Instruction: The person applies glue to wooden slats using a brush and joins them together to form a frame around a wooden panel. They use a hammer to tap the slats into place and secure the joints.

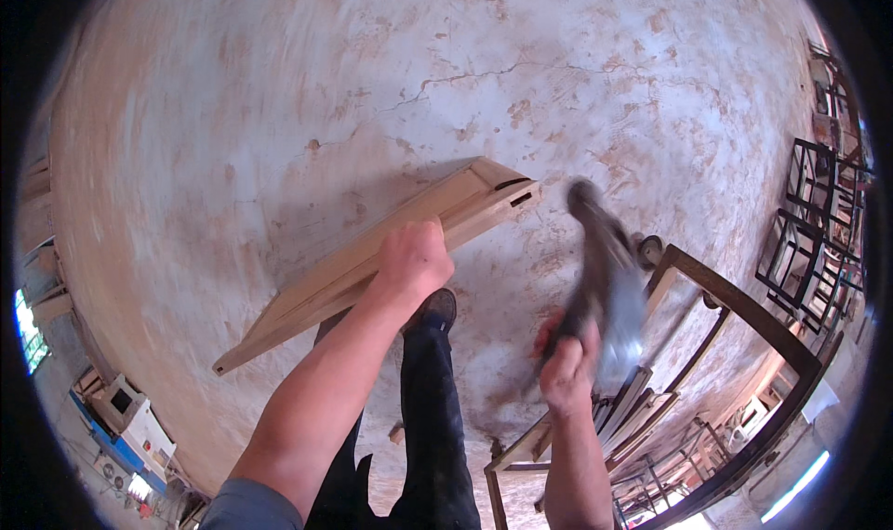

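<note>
A light-coloured wooden panel [372,260] with a raised frame edge and a dark slot at its far right end slants across the view in front of me. My left hand [415,258] is closed round its near edge, about the middle. To the right, my right hand [569,363] grips a long dark tool [603,260], smeared by motion. A rounded knob shows at its far end and a greyish, glossy part along its right side; its exact kind cannot be made out. The tool and the panel are apart. Below the panel, my shoe [433,309] is partly covered.
A dark-edged wooden frame [744,307] with several slats [633,418] stands close by on the right. Black chair-like frames [800,251] line the far right. On the far left is a white and blue machine [139,418]. A small wood block [397,434] lies on the worn pale floor [409,56].
</note>
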A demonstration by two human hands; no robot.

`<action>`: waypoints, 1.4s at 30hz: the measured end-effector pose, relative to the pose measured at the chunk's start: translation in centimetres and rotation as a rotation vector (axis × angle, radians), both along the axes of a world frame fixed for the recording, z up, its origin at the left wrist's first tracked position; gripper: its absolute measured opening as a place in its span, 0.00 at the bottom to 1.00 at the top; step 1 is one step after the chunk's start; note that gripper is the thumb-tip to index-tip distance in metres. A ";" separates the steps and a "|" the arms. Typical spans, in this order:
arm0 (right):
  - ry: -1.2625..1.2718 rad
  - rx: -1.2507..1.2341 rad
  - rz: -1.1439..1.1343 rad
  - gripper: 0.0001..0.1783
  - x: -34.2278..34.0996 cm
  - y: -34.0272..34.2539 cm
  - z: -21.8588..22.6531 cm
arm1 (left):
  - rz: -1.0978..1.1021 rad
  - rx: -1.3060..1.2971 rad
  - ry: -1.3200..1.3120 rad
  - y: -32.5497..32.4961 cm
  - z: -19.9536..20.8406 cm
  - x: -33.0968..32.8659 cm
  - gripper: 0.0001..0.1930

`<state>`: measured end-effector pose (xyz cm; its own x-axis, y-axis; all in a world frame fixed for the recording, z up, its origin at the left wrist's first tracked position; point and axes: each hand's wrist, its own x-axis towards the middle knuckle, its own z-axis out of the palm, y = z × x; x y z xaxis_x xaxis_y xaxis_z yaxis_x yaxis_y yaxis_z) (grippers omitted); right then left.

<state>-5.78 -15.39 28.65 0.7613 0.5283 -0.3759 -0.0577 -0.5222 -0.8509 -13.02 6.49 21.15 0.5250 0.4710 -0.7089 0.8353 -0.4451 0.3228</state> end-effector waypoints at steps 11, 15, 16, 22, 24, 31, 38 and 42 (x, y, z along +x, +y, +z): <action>0.230 -0.214 -0.114 0.18 -1.0 0.8 -2.3 | -0.021 -0.051 0.047 0.1 -1.0 -0.6 0.08; 0.298 -0.266 -0.160 0.17 -1.6 1.4 -3.0 | 0.026 -0.098 -0.005 -0.4 -1.7 -0.9 0.08; 0.290 -0.261 -0.167 0.18 -1.5 0.8 -4.2 | 0.022 -0.087 -0.090 0.1 -0.9 -1.0 0.11; 0.273 -0.268 -0.166 0.26 -1.3 -0.1 -6.1 | 0.076 -0.022 -0.200 0.3 -1.5 -10.2 0.34; 0.291 -0.292 -0.187 0.26 -0.7 -0.2 -5.9 | 0.094 -0.034 -0.158 1.4 0.1 -17.0 0.37; 0.206 -0.312 -0.108 0.26 -0.3 0.6 -5.2 | 0.207 0.116 -0.031 4.4 1.3 -36.1 0.26; 0.190 -0.380 -0.077 0.31 -0.3 1.6 -4.5 | 0.230 0.266 -0.102 1.7 -0.5 -37.9 0.08; 0.216 -0.393 -0.105 0.30 1.0 0.4 -4.9 | 0.207 0.238 -0.080 2.6 0.5 -37.2 0.07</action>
<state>-4.75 -14.99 23.80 0.6855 0.2384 -0.6879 -0.2816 -0.7846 -0.5524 -50.17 9.08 21.64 0.4503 0.7215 -0.5260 0.8921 -0.3393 0.2984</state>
